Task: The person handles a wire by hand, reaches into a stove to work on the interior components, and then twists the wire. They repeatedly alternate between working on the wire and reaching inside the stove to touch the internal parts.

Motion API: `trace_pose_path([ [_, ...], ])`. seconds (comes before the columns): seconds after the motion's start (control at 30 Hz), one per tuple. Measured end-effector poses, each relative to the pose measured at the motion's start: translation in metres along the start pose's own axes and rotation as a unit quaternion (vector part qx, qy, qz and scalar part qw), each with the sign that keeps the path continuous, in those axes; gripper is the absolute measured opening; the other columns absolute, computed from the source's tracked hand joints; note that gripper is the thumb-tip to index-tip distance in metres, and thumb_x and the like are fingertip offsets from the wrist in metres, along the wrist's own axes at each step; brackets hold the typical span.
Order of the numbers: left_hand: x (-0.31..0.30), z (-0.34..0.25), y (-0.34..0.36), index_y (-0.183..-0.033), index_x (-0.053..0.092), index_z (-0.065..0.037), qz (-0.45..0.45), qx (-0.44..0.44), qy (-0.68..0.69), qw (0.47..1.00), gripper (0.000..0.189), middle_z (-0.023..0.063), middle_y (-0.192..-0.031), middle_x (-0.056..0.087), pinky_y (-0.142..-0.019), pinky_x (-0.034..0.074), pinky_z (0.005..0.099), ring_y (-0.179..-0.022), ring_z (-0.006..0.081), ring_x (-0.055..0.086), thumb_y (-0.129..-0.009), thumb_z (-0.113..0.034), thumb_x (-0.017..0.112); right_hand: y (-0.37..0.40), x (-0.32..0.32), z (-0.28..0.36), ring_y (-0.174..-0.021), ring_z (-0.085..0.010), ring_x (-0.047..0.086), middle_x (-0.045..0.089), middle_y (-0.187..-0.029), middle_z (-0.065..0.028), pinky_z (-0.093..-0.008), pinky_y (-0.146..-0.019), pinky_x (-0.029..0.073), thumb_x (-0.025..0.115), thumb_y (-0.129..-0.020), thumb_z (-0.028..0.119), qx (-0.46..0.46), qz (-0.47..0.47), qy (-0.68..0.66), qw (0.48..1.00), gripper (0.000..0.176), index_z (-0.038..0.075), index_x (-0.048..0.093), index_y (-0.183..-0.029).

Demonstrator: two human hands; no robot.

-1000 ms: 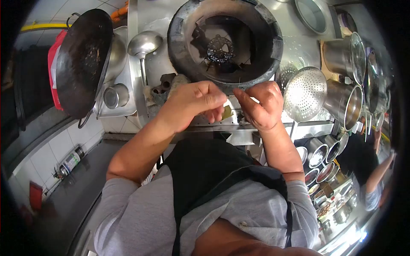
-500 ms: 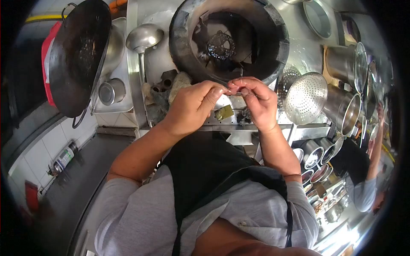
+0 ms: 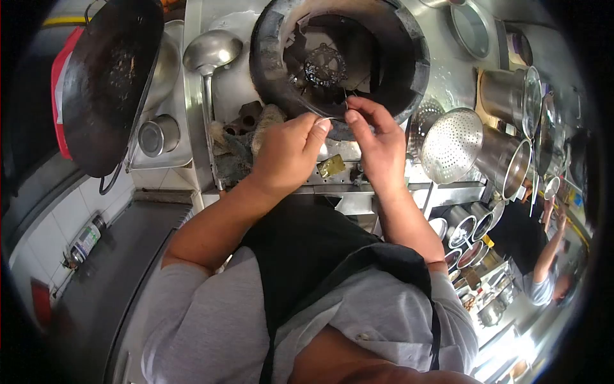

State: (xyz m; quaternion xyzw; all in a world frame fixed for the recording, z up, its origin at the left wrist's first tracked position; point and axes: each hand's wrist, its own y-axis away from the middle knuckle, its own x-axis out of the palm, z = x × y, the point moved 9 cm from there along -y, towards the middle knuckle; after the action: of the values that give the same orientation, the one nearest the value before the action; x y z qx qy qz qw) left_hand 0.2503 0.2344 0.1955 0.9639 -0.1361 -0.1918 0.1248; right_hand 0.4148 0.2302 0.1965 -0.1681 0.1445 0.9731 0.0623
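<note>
Both hands are closed in pinches at the near rim of a round burner (image 3: 261,64) with a dark hollow centre. My left hand (image 3: 288,153) pinches a thin, shiny wire (image 3: 331,118) between thumb and forefinger. The wire reaches across a small gap to my right hand (image 3: 378,144), whose thumb and forefinger grip its other part. A thin end stands up past the right fingertips. Below the hands, a small yellowish-green square piece (image 3: 331,166) lies on the perforated metal ledge. Dark tube-shaped lumps and a scouring pad (image 3: 268,125) rest beside my left hand.
A blackened wok (image 3: 112,89) leans at the left, near a metal cup (image 3: 158,136) on a tray. A ladle (image 3: 214,51) lies left of the burner. At right stand a perforated strainer (image 3: 451,146) and metal pots (image 3: 505,160). Another person's arm (image 3: 551,253) shows far right.
My fingertips have moved slightly apart, and more of the wire shows between them. My right fingers have shifted up toward the burner. The other person's arm has changed position.
</note>
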Motion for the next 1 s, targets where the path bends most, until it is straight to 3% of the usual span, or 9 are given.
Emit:
trace_pose_path([
  [0.1, 0.006, 0.004, 0.002, -0.084, 0.059, 0.0, -0.001, 0.013, -0.005, 1.0, 0.028, 0.0222, -0.072, 0.06, -0.06, 0.045, 0.0467, -0.069, 0.041, 0.061, -0.097, -0.024, 0.054, -0.001, 0.017, -0.021, -0.09, -0.0118, 0.062, 0.07, -0.096, -0.0061, -0.0247, -0.081, 0.048, 0.069, -0.09, 0.012, 0.067, 0.013, -0.121, 0.99, 0.02, -0.001, 0.069, -0.105],
  [0.33, 0.005, 0.015, -0.002, -0.081, 0.057, 0.0, 0.017, 0.006, 0.034, 0.999, 0.029, 0.0237, -0.071, 0.058, -0.061, 0.043, 0.0493, -0.071, 0.0441, 0.058, -0.098, -0.023, 0.052, -0.007, 0.033, -0.025, -0.084, -0.0094, 0.06, 0.069, -0.09, -0.0046, -0.0234, -0.077, 0.048, 0.067, -0.091, 0.01, 0.046, 0.041, -0.147, 0.987, 0.015, -0.003, 0.068, -0.1],
  [0.53, -0.003, 0.023, -0.002, -0.101, 0.063, 0.0, 0.034, 0.007, 0.047, 0.998, 0.023, 0.0124, -0.071, 0.06, -0.057, 0.046, 0.0372, -0.061, 0.0247, 0.06, -0.093, -0.021, 0.061, -0.041, 0.029, -0.037, -0.077, -0.0148, 0.064, 0.065, -0.08, -0.0059, -0.0275, -0.077, 0.051, 0.058, -0.097, 0.012, 0.096, 0.029, -0.228, 0.969, 0.017, -0.003, 0.059, -0.102],
  [0.6, -0.035, 0.021, 0.009, -0.112, 0.063, -0.001, -0.017, 0.062, 0.075, 0.995, 0.027, 0.0047, -0.074, 0.057, -0.058, 0.045, 0.0291, -0.063, 0.013, 0.055, -0.09, -0.016, 0.065, -0.082, 0.015, -0.046, -0.075, -0.0149, 0.063, 0.062, -0.081, -0.0054, -0.0258, -0.074, 0.05, 0.059, -0.098, 0.017, 0.095, 0.055, -0.173, 0.979, 0.018, -0.001, 0.06, -0.101],
  [0.73, -0.115, 0.059, 0.066, -0.109, 0.06, 0.001, -0.241, 0.114, 0.063, 0.962, 0.019, 0.0065, -0.08, 0.054, -0.063, 0.043, 0.0266, -0.067, 0.0131, 0.05, -0.092, -0.004, 0.055, -0.175, 0.025, -0.091, -0.071, -0.0129, 0.061, 0.063, -0.085, -0.0045, -0.0238, -0.07, 0.051, 0.06, -0.095, 0.013, 0.126, 0.172, -0.019, 0.977, 0.015, -0.001, 0.063, -0.102],
  [0.9, -0.158, 0.154, 0.13, -0.101, 0.054, 0.001, -0.42, -0.022, 0.075, 0.904, 0.011, 0.008, -0.086, 0.055, -0.074, 0.045, 0.0291, -0.077, 0.0145, 0.052, -0.096, 0.0, 0.044, -0.269, 0.053, -0.275, -0.076, -0.0157, 0.069, 0.071, -0.091, -0.0094, -0.0293, -0.071, 0.055, 0.066, -0.086, 0.018, 0.181, 0.163, 0.108, 0.964, 0.021, 0.005, 0.068, -0.103],
  [0.93, -0.162, 0.179, 0.141, -0.101, 0.055, 0.0, -0.453, -0.076, 0.073, 0.885, 0.011, 0.0083, -0.088, 0.056, -0.078, 0.046, 0.0305, -0.081, 0.0155, 0.053, -0.097, -0.003, 0.045, -0.283, 0.062, -0.276, -0.08, -0.0174, 0.07, 0.072, -0.093, -0.0092, -0.0308, -0.073, 0.055, 0.068, -0.085, 0.021, -0.075, 0.181, 0.346, 0.918, 0.023, 0.007, 0.07, -0.102],
  [0.97, -0.163, 0.203, 0.151, -0.1, 0.055, 0.0, -0.482, -0.131, 0.072, 0.864, 0.011, 0.0086, -0.091, 0.057, -0.083, 0.046, 0.0319, -0.085, 0.0165, 0.055, -0.098, -0.006, 0.046, -0.275, 0.087, -0.284, -0.083, -0.019, 0.07, 0.073, -0.095, -0.0089, -0.0322, -0.074, 0.054, 0.069, -0.083, 0.025, -0.319, 0.176, 0.541, 0.758, 0.024, 0.009, 0.072, -0.1],
  [1.0, -0.161, 0.216, 0.153, -0.1, 0.055, 0.0, -0.48, -0.137, 0.07, 0.864, 0.011, 0.0086, -0.091, 0.057, -0.083, 0.046, 0.0319, -0.085, 0.0165, 0.055, -0.098, -0.006, 0.046, -0.282, 0.096, -0.31, -0.083, -0.019, 0.07, 0.073, -0.095, -0.0089, -0.0322, -0.074, 0.054, 0.069, -0.083, 0.025, -0.316, 0.181, 0.541, 0.759, 0.024, 0.009, 0.072, -0.1],
])
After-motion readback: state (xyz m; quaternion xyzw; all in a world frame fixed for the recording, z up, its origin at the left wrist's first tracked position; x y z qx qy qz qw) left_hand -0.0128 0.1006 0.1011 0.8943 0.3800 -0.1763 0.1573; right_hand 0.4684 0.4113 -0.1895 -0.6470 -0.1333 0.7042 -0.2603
